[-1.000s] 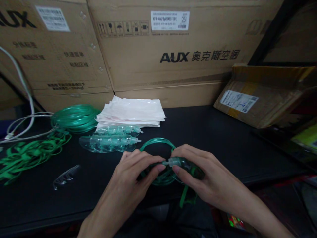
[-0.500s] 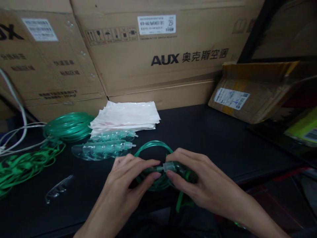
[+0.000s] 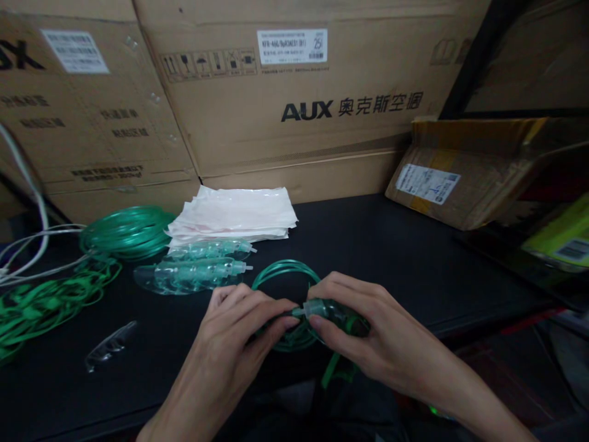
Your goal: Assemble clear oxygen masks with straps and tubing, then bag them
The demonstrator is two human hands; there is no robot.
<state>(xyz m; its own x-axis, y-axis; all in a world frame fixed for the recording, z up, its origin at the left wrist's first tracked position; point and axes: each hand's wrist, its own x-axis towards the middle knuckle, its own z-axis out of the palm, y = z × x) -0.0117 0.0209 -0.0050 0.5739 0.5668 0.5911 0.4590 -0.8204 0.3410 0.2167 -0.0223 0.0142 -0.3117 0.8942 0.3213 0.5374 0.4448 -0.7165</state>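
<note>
My left hand [image 3: 237,322] pinches the end of a coiled green tube [image 3: 281,271] near the front edge of the black table [image 3: 414,258]. My right hand [image 3: 354,319] is wrapped round a green transparent mask [image 3: 334,310], whose pale connector points toward the left fingertips. The tube end and the connector meet between my thumbs. A green strap [image 3: 334,368] hangs below the mask over the table edge.
Behind my hands lie two stacked clear green masks [image 3: 197,270], a pile of white plastic bags [image 3: 234,215], a coil of green tubing [image 3: 126,230], loose green straps [image 3: 41,304], white cables [image 3: 27,245] and a small clear piece [image 3: 110,347]. Cardboard boxes [image 3: 299,110] line the back.
My hands have stayed together on the mask and tube, with the tube end pressed closer to the connector. The view shifted slightly left at first.
</note>
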